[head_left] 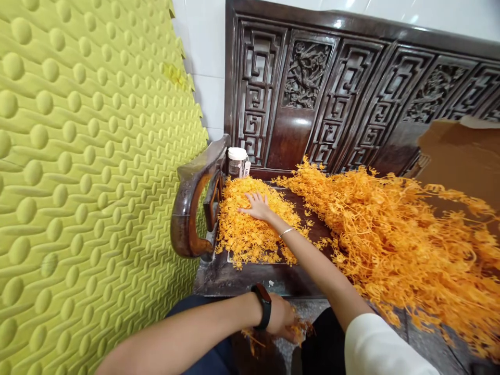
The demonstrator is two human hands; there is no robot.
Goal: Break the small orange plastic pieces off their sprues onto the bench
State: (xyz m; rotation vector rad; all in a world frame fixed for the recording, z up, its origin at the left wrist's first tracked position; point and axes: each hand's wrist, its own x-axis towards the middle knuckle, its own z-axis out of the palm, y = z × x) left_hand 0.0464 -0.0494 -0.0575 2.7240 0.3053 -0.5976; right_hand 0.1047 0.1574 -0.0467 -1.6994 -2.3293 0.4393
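Sorting feather-light orange plastic sprigs on a carved wooden bench.

Right hand [258,204] spread flat, grip wide open, pressing the small heap of loose sprigs [250,229] beneath the palm; left hand [282,317] low near the lap, grip closed on a bunch of sprigs [300,329]. Probably springy, tangly, snag-prone: best pinched by the stems. Big tangled pile [398,239] well right of the open grip.

head view | from the person's head, above and in front of the carved wooden bench [351,88] | faces forward and down at its seat | close range | single view, nothing shared
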